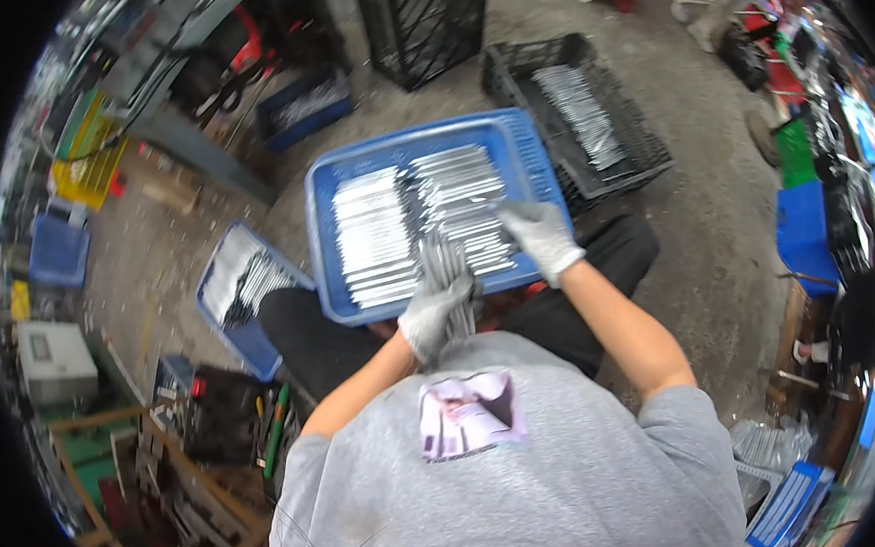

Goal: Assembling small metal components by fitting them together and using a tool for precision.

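Both my hands wear pale work gloves. Against my body, my left hand (434,316) is closed round a bundle of thin grey metal strips (444,263), which stand up out of the grip. My right hand (543,235) is over the right side of a blue tray (323,230), its fingers pointing left at the strips there; motion blur hides whether they hold one. In the tray lie two columns of shiny metal strips, a brighter left column (373,232) and a right column (460,187). The tray rests in front of me, between my bent legs.
A black crate (641,156) with a row of metal strips (580,114) stands beyond the tray's right. Left of my knee, a smaller blue bin (254,347) holds more strips. A tall black crate (424,24) and a dark blue bin (304,109) are farther off, beside a metal bench leg (212,155).
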`<action>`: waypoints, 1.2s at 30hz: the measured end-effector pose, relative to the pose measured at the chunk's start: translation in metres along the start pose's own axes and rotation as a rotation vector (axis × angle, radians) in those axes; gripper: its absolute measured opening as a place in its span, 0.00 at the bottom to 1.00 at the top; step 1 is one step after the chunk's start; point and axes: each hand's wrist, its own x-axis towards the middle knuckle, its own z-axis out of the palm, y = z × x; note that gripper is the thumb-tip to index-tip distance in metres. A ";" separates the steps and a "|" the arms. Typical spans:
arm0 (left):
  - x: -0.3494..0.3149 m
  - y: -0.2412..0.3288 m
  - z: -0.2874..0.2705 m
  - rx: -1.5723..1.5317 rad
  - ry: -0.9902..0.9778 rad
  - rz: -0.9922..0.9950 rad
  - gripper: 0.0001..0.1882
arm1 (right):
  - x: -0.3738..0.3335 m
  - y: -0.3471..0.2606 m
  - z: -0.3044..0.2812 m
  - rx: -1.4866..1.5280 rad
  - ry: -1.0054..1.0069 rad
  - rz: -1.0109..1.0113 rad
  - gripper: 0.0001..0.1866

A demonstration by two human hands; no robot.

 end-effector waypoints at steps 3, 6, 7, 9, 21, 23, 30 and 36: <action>0.005 0.012 -0.014 0.164 0.059 0.095 0.09 | -0.016 -0.002 -0.017 -0.106 -0.097 -0.079 0.15; 0.011 0.024 -0.026 0.303 0.093 0.119 0.08 | -0.029 -0.001 -0.021 -0.192 -0.130 -0.152 0.15; 0.014 0.025 -0.031 0.381 0.097 0.142 0.07 | -0.033 0.000 -0.023 -0.241 -0.125 -0.200 0.15; 0.016 0.024 -0.039 0.538 0.097 0.184 0.05 | -0.041 -0.001 -0.025 -0.338 -0.111 -0.295 0.15; 0.014 0.041 -0.040 1.024 0.003 0.361 0.07 | -0.052 -0.008 -0.027 -0.768 -0.037 -0.733 0.11; 0.013 0.042 -0.040 1.076 0.010 0.328 0.07 | -0.052 -0.008 -0.028 -0.804 -0.078 -0.725 0.10; 0.014 0.045 -0.042 1.232 -0.102 0.271 0.07 | -0.052 -0.013 -0.026 -0.903 -0.139 -0.692 0.09; 0.011 0.047 -0.034 1.245 -0.097 0.400 0.06 | -0.050 -0.007 -0.029 -0.939 -0.080 -0.735 0.08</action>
